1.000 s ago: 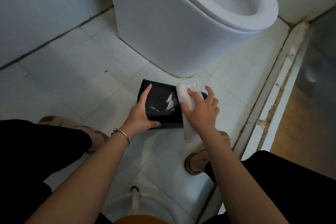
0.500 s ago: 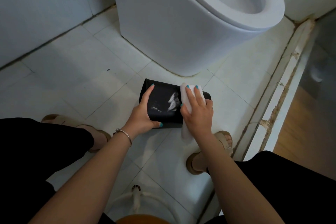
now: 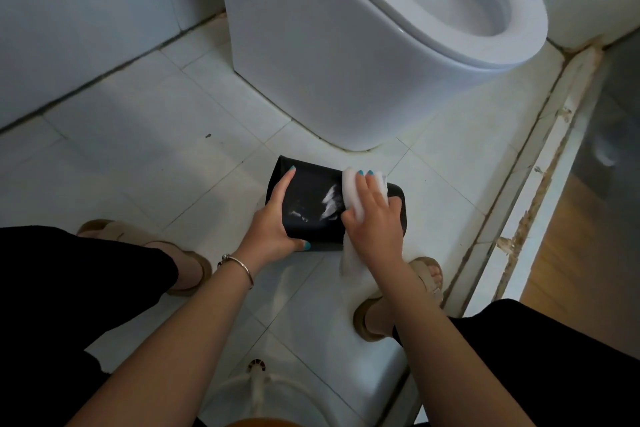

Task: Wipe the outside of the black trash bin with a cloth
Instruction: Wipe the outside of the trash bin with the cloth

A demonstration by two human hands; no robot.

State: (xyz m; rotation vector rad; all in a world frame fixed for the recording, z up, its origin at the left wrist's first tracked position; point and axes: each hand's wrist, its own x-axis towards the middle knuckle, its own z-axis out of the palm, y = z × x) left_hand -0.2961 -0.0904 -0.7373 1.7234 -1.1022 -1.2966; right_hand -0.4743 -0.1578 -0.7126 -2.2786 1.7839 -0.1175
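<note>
Between the earlier frames and this one, the right hand (image 3: 374, 218) has slid the white cloth (image 3: 358, 196) a little farther up the bin, so that its fingertips now reach the far upper edge; the left hand (image 3: 273, 222) has kept its place. Black trash bin (image 3: 311, 198): a small, glossy, rounded-corner container lying on its side on the tiled floor (image 3: 138, 156), just in front of the base of the toilet (image 3: 346, 55) and between the person's two feet. Its smooth upper face carries pale, streaky smears beside the cloth. Left hand: thumb curled round the near edge, fingers stretched flat along the left side, so the bin is clasped and steadied. Right hand: fingers straight and laid flat on the cloth, pressing it onto the right part of the bin; nothing is pinched. Cloth: soft, thick, matte white, folded over the bin's top, with a loose tail hanging down to the floor below the wrist. Floor: pale, glazed square tiles with dark grout lines. Toilet: smooth white ceramic, oval bowl, seat raised out of view. Thin metal bangle (image 3: 239, 265) on the left wrist. Tan open sandals (image 3: 426, 284) on both feet; black trousers at the lower corners. Worn, chipped threshold strip (image 3: 533, 218) along the right.
</note>
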